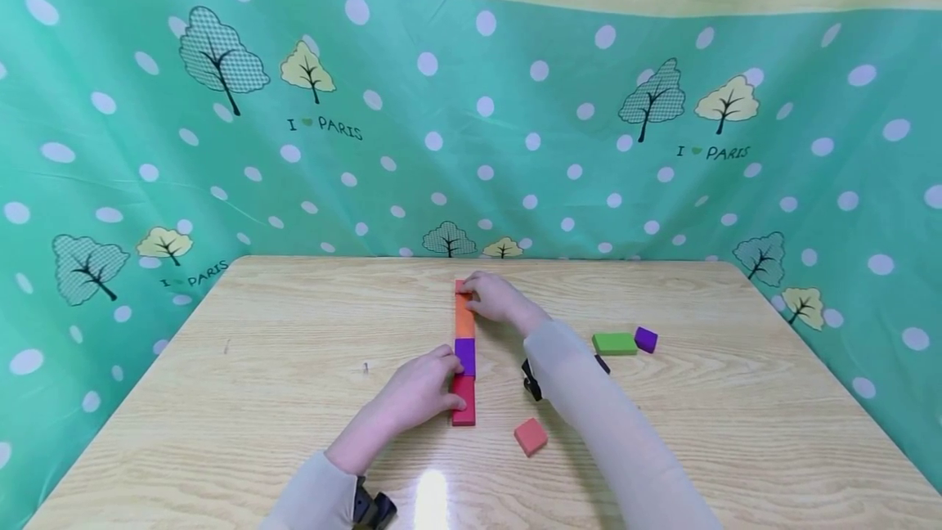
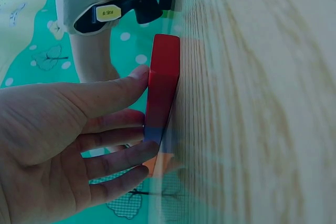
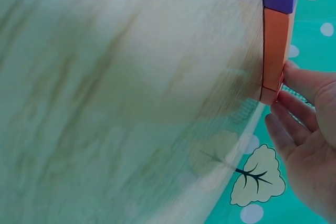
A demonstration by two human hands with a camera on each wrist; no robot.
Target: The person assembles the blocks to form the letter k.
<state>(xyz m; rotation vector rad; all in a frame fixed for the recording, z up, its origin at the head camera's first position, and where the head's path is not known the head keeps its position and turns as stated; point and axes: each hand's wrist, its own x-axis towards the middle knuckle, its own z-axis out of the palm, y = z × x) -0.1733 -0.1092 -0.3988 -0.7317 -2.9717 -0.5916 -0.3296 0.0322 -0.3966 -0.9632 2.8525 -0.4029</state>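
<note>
A straight row of blocks stands on the table. From near to far it has a red block [image 1: 463, 411], a purple block [image 1: 465, 357], an orange block [image 1: 464, 317] and a small coral block [image 1: 460, 285]. My left hand [image 1: 415, 391] lies along the near half, its thumb touching the red block and its fingertips by the purple one. At the far end, my right hand [image 1: 499, 298] touches the row with fairly straight fingers. In the right wrist view its thumb [image 3: 304, 80] is against the orange block, and a fingertip meets the coral block [image 3: 269, 96].
A loose coral block [image 1: 531, 437] lies right of the row's near end. Farther right, a green block [image 1: 614, 343] sits beside a purple cube [image 1: 646, 339]. The wooden table [image 1: 309, 309] ends at a dotted green curtain [image 1: 471, 145]. Both wrists carry black cameras.
</note>
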